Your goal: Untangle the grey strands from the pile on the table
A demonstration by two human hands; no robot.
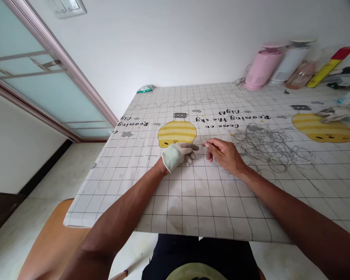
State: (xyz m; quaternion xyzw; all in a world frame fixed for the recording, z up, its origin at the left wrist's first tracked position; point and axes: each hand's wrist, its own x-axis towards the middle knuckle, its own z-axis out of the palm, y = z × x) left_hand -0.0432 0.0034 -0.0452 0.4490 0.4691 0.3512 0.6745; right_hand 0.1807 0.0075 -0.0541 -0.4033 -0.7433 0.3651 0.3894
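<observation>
My left hand (pixel 182 153) wears a white work glove with a pale green cuff. Its fingers are pinched together over the table, apparently on a thin wire that shows only faintly. Just to the right, my bare right hand (pixel 223 154) pinches the wire between thumb and forefinger. The fingertips of both hands almost meet. A loose tangle of thin grey wire (pixel 268 149) lies beside my right hand. Farther back, several bent wire shapes (pixel 189 102) lie in a row on the tablecloth (pixel 189 210).
Along the wall at the right stand a pink cylinder (pixel 264 68), a white cylinder (pixel 291 62), a bottle (pixel 300 74) and a yellow-red box (pixel 329 68). Another glove (pixel 341 113) lies at the right. A green-white packet (pixel 146 89) sits at the back corner; an orange-brown chair (pixel 51 241) stands lower left.
</observation>
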